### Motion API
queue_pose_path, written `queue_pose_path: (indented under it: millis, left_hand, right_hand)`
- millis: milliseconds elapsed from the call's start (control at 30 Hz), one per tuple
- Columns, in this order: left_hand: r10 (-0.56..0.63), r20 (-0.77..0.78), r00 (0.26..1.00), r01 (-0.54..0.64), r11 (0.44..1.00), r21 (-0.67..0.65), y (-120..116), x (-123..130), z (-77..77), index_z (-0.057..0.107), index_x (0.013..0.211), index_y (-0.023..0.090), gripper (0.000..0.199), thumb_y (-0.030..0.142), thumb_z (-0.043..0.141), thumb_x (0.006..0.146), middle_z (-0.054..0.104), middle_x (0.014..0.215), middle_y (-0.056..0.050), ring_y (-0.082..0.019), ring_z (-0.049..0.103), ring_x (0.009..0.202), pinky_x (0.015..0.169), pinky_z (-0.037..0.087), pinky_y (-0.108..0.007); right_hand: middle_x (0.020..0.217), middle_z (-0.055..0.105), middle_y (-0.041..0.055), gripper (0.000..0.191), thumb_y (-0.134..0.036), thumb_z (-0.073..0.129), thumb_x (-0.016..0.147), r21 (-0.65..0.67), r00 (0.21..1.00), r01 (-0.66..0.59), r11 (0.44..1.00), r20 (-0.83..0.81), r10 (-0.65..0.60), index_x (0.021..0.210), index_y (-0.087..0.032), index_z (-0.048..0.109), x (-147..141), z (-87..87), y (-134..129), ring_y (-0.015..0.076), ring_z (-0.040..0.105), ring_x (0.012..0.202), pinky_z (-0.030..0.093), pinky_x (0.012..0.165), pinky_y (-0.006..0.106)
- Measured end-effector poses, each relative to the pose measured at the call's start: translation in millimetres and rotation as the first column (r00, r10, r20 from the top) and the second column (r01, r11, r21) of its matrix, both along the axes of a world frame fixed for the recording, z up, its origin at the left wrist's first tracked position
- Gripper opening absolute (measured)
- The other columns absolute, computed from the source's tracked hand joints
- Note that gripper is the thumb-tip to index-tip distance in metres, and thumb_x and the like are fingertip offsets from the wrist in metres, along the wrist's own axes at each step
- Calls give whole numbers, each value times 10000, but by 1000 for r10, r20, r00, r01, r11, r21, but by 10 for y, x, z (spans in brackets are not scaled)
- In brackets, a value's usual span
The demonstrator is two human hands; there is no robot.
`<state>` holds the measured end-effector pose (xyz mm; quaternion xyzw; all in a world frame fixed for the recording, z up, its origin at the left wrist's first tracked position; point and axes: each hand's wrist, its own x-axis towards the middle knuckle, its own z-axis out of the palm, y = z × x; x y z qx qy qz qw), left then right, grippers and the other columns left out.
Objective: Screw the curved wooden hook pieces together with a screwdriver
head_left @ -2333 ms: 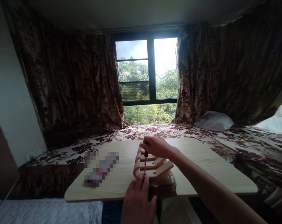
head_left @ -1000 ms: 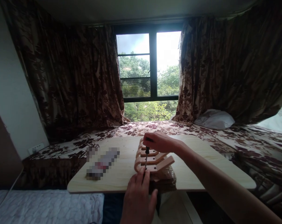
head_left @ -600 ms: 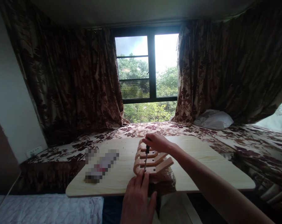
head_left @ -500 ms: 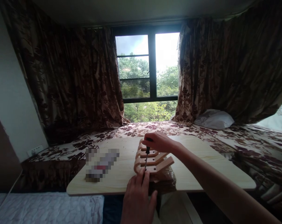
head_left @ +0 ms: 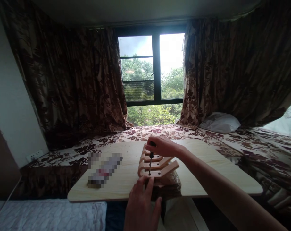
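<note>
A wooden piece with several curved slats rests at the near middle of the pale tabletop, over crumpled brown wrapping. My right hand is closed round the dark handle of a screwdriver, which stands nearly upright. Its tip meets a dark hole or screw in the nearest slat. My left hand lies just in front, fingers apart, with its fingertips touching the near edge of that slat.
A blurred, pixelated object lies on the left part of the table. Behind stand a patterned ledge, a white bag, curtains and a window. A quilted white cover is at lower left.
The fingers of my left hand have shifted slightly and spread a little more at the slat's edge. My right hand keeps hold of the screwdriver, shifted very slightly left.
</note>
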<state>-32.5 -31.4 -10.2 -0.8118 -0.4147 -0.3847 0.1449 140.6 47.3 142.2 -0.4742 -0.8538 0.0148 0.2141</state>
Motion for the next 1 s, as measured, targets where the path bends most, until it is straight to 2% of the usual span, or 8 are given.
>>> queue_pose_path:
  millis: [67,133,233,467,667,767,933,1000]
  left_hand:
    - [-33,205,978,51,995,-82,-38,-10,50,559,1164,236,330,307,538,842,558,1196,-92,-246,566,1115,920,502,-409]
    - [16,481,877,80,981,-177,-45,-14,98,582,1032,229,249,346,578,812,572,1094,-65,-243,565,1079,954,466,-429]
    - [122,681,722,97,957,-274,33,8,91,525,1052,199,386,414,641,754,580,1055,-61,-258,563,1065,983,422,-470]
    - [61,732,679,329,866,-378,361,126,-136,569,1099,153,522,413,699,666,666,990,-71,-254,641,964,825,522,-389]
    - [3,752,659,453,797,-400,460,90,-114,503,1236,179,705,416,755,621,636,1098,-85,-268,620,1027,862,515,-401]
    - [-22,767,642,498,773,-394,478,88,-101,491,1241,191,713,396,764,615,636,1096,-87,-272,621,1029,880,506,-404]
    - [-29,799,601,562,726,-396,487,94,-122,465,1208,173,665,335,751,630,623,1114,-98,-275,606,1063,939,471,-424]
    - [-28,811,584,591,700,-401,478,93,-124,456,1194,171,643,315,747,639,617,1129,-102,-276,601,1074,950,463,-431]
  right_hand:
    - [888,619,25,236,-355,524,919,-9,996,-82,997,-35,82,1000,-148,599,51,9,-56,132,592,725,507,657,313]
    - [848,609,14,231,-354,516,921,-7,989,-125,992,-81,124,990,-146,593,70,-10,-77,125,580,693,497,635,301]
    - [823,599,8,236,-358,507,924,13,982,-127,992,-143,127,996,-148,585,44,-79,-52,124,571,678,488,626,297]
    - [911,616,33,264,-372,508,925,41,984,19,999,-178,-11,1039,-148,588,-61,-198,27,143,595,749,506,681,333]
    - [996,621,55,282,-373,520,920,-28,980,150,988,-126,-152,1074,-147,588,-101,-200,129,160,610,810,519,710,352]
    - [991,623,53,274,-372,520,920,-41,991,102,994,-84,-105,1062,-150,594,-72,-116,107,157,610,806,519,708,348]
    - [955,627,42,247,-347,532,916,-65,995,-96,993,-23,94,1043,-147,599,7,33,-19,149,610,785,519,701,341]
    - [955,627,42,246,-348,531,917,-72,995,-102,992,-12,102,1041,-146,598,8,38,-33,149,609,785,519,701,341]
